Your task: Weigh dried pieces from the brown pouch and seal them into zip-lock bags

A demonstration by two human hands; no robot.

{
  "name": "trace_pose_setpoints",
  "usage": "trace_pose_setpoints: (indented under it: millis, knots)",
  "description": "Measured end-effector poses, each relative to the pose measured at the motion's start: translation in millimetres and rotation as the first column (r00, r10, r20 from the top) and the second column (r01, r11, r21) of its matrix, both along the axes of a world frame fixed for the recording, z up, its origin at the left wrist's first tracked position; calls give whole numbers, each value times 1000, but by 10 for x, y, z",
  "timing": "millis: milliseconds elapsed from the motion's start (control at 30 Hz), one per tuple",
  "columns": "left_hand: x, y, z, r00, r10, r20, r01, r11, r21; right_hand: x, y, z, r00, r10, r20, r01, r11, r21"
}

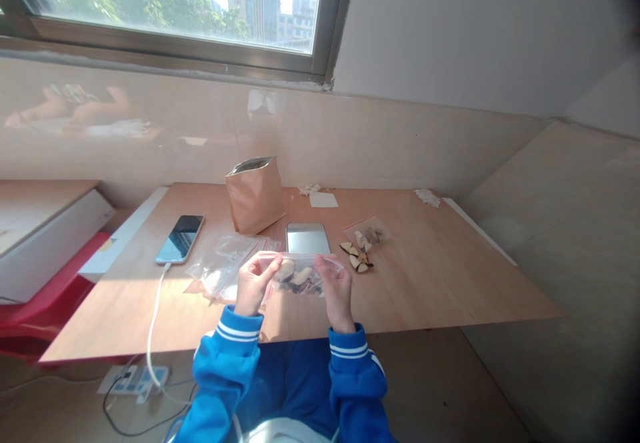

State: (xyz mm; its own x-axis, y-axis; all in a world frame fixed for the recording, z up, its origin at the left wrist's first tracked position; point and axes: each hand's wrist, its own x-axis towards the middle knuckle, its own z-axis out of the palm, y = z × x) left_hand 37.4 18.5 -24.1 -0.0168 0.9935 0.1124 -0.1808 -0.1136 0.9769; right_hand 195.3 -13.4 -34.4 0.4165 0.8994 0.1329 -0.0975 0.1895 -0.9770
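A clear zip-lock bag (300, 281) with pale, dark-edged pieces inside is held up between my two hands over the table's front edge. My left hand (254, 283) pinches its upper left corner between thumb and fingers. At the upper right corner, my right hand (336, 291) grips the plastic the same way. Left of the bag lies a heap of clear plastic bags (225, 266). A loose pile of dark-rimmed pale pieces (358, 259) sits to the right, against another small clear bag (373, 233) with similar pieces in it. Behind my hands is a flat silver-grey device (307, 237).
An upright brown paper pouch (256, 193) stands open at the back. On the left, a phone (180, 239) lies with a white cable (156, 309) hanging over the edge to a power strip (135, 381). Crumpled tissue (427, 197) and a white paper (323, 199) lie near the wall.
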Motion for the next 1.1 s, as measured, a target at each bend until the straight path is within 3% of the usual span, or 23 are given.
trace_pose_setpoints:
  millis: [200, 333, 633, 733, 900, 1000, 1100]
  knots:
    - [46, 40, -20, 985, -114, 131, 117, 993, -15, 20, 25, 75, 992, 119, -46, -118, 993, 20]
    - [41, 62, 3, 989, -130, 70, 128, 991, 31, 33, 48, 78, 988, 156, -19, -156, 988, -10]
    - [33, 75, 179, 996, -13, -93, 21, 996, 86, -44, 119, 74, 999, 31, -26, -31, 999, -20]
    - [34, 108, 215, 997, 8, -78, -1, 997, 82, -69, 132, 137, 993, 94, -66, -95, 995, -25]
    - [25, 142, 213, 993, -90, -82, 97, 992, 80, -61, 137, 239, 969, 244, -28, -244, 970, 6]
    - [67, 133, 209, 985, -140, -97, 146, 988, 56, -45, 139, 250, 976, 219, -15, -219, 976, 3]
    - [137, 121, 204, 988, -107, -113, 116, 990, 76, -41, 139, 219, 987, 160, -27, -161, 987, -14]
